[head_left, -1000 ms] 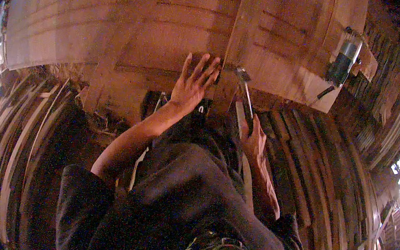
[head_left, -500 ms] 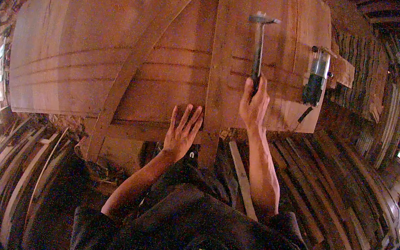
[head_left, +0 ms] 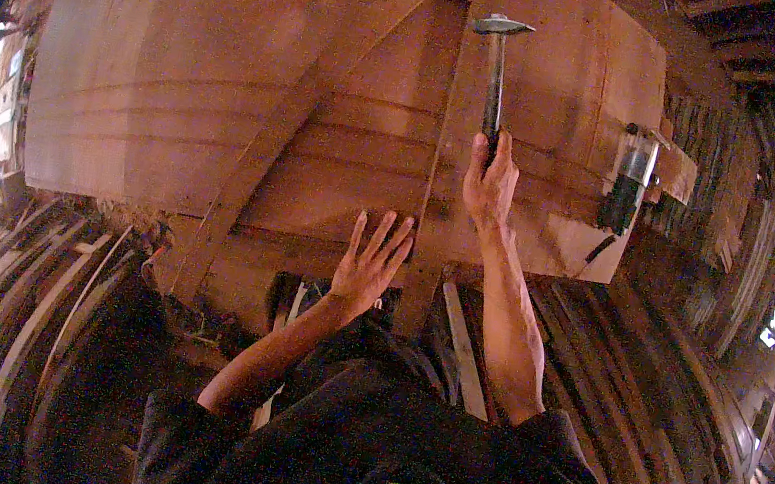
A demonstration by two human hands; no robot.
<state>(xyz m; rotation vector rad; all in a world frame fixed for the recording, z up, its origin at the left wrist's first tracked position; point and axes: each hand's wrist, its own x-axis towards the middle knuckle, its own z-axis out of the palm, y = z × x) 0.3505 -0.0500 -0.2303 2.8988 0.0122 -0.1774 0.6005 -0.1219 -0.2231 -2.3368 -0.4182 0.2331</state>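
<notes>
My right hand [head_left: 489, 185] is wrapped round the lower handle of a hammer [head_left: 495, 86]. Its metal head points away from me, over the large wooden panel [head_left: 152, 107]. With fingers spread, my left hand [head_left: 367, 270] rests flat on the near rail of a wooden frame on that panel, fingertips reaching onto the panel. A diagonal wooden brace [head_left: 269, 145] runs to the left of this hand. To its right is a straight wooden bar [head_left: 442, 152], between my two hands. Whether the hammer head touches the wood I cannot tell.
At the panel's right end lies a clear cylindrical object with a dark lower part [head_left: 627, 180], near a slim dark-handled tool [head_left: 599, 251]. Long wooden strips [head_left: 40, 315] lie on the lower left, with more planks [head_left: 621, 387] on the right.
My view has turned slightly, so the panel and frame sit further right in the picture. The hammer and my right hand are now closer to the straight bar. My left hand stays spread.
</notes>
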